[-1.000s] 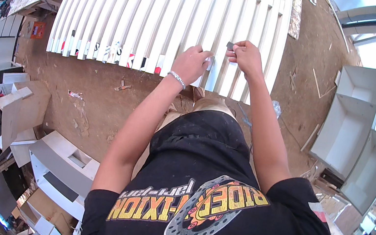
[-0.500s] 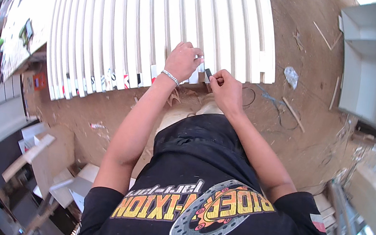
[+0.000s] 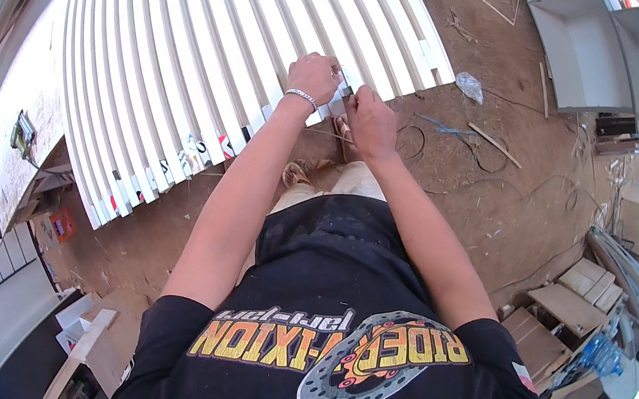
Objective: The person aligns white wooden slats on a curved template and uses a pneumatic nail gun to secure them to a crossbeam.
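In front of me lies a white ribbed panel (image 3: 219,39), its long raised slats divided by grey-beige grooves. Over its near edge, right of the middle, my left hand (image 3: 314,79) is bent with its fingers curled together; what they pinch, if anything, is hidden. Just beside it, my right hand (image 3: 373,124) pinches a small dark strip (image 3: 346,91) with thumb and fingertips. The strip is at the end of one slat, between the two hands. Red, black and white printed patches (image 3: 225,146) show on the slat ends further left.
Brown dirt floor surrounds the panel, with a clear plastic bag (image 3: 469,88), a thin wood stick (image 3: 496,144) and loose cord (image 3: 479,154) to the right. An open grey cabinet (image 3: 585,54) stands far right. A board-topped table (image 3: 22,158) is at left; boxes (image 3: 575,289) lie lower right.
The view has turned, so the panel now slants and its left end sits lower. My right hand has come closer to my left, bringing the dark strip against the slat end.
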The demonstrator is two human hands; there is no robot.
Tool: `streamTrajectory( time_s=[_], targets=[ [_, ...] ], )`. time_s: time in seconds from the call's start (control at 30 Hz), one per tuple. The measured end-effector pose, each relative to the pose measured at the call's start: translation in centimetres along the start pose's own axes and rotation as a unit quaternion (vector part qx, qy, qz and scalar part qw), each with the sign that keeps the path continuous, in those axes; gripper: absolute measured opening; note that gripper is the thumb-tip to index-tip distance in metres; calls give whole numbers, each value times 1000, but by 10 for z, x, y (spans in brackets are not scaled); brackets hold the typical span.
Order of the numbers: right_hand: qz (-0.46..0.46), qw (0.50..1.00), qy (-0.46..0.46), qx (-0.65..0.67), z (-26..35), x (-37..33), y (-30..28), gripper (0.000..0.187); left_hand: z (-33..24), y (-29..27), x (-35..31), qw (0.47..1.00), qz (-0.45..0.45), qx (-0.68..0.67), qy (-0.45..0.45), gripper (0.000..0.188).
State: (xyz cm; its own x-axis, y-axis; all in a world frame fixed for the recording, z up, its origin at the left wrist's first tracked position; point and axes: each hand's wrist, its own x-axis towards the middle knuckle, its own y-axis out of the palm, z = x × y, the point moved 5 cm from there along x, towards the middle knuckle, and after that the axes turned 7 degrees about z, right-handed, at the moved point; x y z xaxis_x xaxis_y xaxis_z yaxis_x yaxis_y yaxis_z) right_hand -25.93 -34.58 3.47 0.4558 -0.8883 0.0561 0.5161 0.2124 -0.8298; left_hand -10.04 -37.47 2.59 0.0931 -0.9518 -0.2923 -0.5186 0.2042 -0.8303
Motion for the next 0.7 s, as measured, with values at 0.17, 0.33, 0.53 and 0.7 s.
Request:
streamTrajectory(
  time_s=[0.17,0.33,0.53,0.7],
  targets=[
    [24,998,28,-40,6,13,9,12,4,-2,7,999,43,5,-4,26],
    [88,987,120,-53,-5,31,16,23,-1,-2,6,999,53,-1,-1,27],
    [212,950,227,-44,-11,38,-18,49,6,-2,3,999,47,-7,-11,27],
    [251,942,218,-41,-28,48,-18,58,2,-3,6,998,62,-5,-5,27]
  ],
)
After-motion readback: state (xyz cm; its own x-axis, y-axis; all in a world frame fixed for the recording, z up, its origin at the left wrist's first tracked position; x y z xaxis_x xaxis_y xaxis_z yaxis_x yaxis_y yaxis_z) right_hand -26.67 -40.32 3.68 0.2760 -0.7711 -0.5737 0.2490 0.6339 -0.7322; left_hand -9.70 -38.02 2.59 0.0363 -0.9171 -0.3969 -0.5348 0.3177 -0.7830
